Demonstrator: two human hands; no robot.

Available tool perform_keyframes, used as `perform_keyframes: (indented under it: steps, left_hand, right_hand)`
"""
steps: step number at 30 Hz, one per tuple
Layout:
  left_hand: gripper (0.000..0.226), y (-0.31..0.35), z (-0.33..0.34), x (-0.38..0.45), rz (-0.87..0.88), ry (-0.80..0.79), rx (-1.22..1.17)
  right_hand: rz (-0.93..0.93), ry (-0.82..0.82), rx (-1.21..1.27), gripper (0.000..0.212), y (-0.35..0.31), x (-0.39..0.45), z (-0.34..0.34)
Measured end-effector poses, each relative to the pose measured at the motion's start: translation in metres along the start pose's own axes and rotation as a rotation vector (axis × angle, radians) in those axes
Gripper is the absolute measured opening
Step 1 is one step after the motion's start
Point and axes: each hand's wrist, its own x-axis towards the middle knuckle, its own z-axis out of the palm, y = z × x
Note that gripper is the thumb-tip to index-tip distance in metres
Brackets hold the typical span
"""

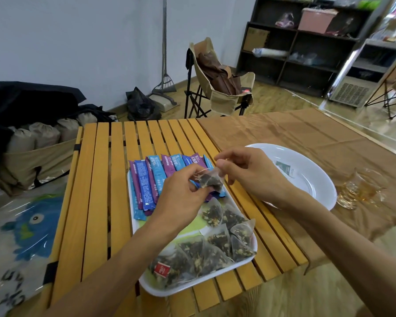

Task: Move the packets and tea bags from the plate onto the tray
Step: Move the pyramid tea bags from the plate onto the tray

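A slatted wooden table (pixel 96 202) fills the near left; a brown cloth (pixel 306 138) covers the surface to its right. A white tray (pixel 146 287) lies on the slats. Blue and purple packets (pixel 146 186) lie side by side across its far half; pyramid tea bags (pixel 215 243) are piled on its near half. A white plate (pixel 318 179) rests on the cloth, right of the tray, with a small green tag (pixel 283 168) lying on it. A glass (pixel 357 191) of amber liquid stands just right of the plate. Above the tray's middle, the left hand (pixel 183 193) and right hand (pixel 245 172) both pinch one tea bag (pixel 211 181) between fingertips, the right at its upper corner.
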Motion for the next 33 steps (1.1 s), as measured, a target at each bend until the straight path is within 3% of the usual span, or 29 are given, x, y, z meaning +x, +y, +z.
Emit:
perform_keyframes:
  steps: [5, 7, 11, 15, 18, 24, 30, 33]
  left_hand:
    - [0.012, -0.006, 0.001, 0.002, 0.007, 0.113, 0.038]
    - [0.013, -0.006, 0.002, 0.002, 0.023, 0.114, 0.062]
    - [0.017, -0.005, 0.002, 0.0, 0.058, 0.023, 0.14]
    - [0.039, -0.017, 0.002, 0.0, -0.004, -0.052, 0.231]
    - [0.033, -0.023, 0.004, 0.001, -0.023, -0.07, 0.261]
    - [0.021, -0.025, 0.007, -0.002, -0.042, -0.159, 0.301]
    - [0.02, -0.029, 0.01, -0.002, -0.06, -0.243, 0.299]
    - [0.024, -0.03, 0.011, -0.002, -0.051, -0.235, 0.328]
  right_hand:
    - [0.096, -0.22, -0.04, 0.029, 0.01, 0.001, -0.006]
    - [0.076, -0.281, -0.09, 0.025, 0.015, 0.001, -0.001]
    - [0.032, -0.167, -0.124, 0.006, 0.025, 0.006, -0.001]
    - [0.02, -0.057, -0.381, 0.007, 0.036, 0.008, -0.009]
    - [0.074, -0.03, -0.564, 0.002, 0.048, 0.008, -0.018]
    - [0.055, -0.15, -0.632, 0.006, 0.056, 0.006, -0.022]
    - [-0.021, -0.26, -0.557, 0.005, 0.057, 0.007, -0.012]
    - [-0.024, -0.276, -0.541, 0.016, 0.065, 0.006, -0.002]
